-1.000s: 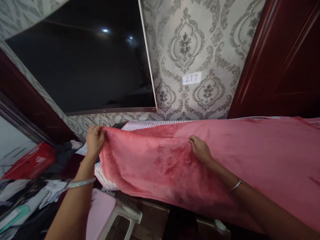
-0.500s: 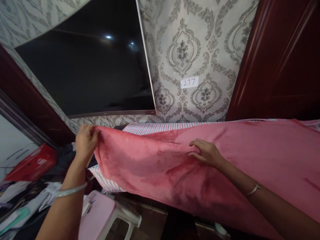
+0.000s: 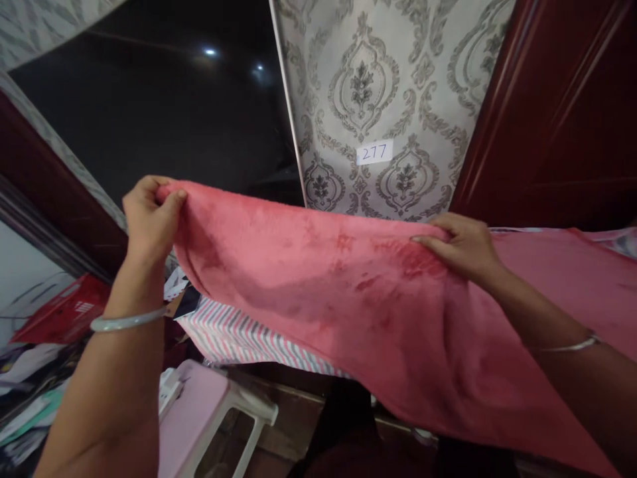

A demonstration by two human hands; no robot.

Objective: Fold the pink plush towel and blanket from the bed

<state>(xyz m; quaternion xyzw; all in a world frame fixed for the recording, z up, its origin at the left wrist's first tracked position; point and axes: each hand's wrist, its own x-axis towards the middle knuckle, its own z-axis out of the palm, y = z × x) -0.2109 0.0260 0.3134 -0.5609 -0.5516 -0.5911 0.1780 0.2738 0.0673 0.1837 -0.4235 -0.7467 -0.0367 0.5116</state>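
A fluffy pink blanket point(image 3: 348, 292) stretches across the middle of the view, lifted off a striped pink, white and grey sheet point(image 3: 239, 335) below it. My left hand point(image 3: 146, 216) is closed on the blanket's left corner and holds it raised. Further right, my right hand point(image 3: 460, 245) pinches the blanket's upper edge. Both wrists wear a bangle. The blanket's right part still lies on the surface near the right edge.
A dark TV screen point(image 3: 164, 113) hangs on patterned grey wallpaper with a small "277" label point(image 3: 374, 153). A dark red wooden door point(image 3: 562, 113) stands at right. A pink plastic stool point(image 3: 204, 418) is below. A red box point(image 3: 60, 312) and a heap of clothes lie at left.
Both hands have lifted the blanket's edge upward, uncovering more of the striped sheet. The right hand went from resting flat on the blanket to gripping its edge further right.
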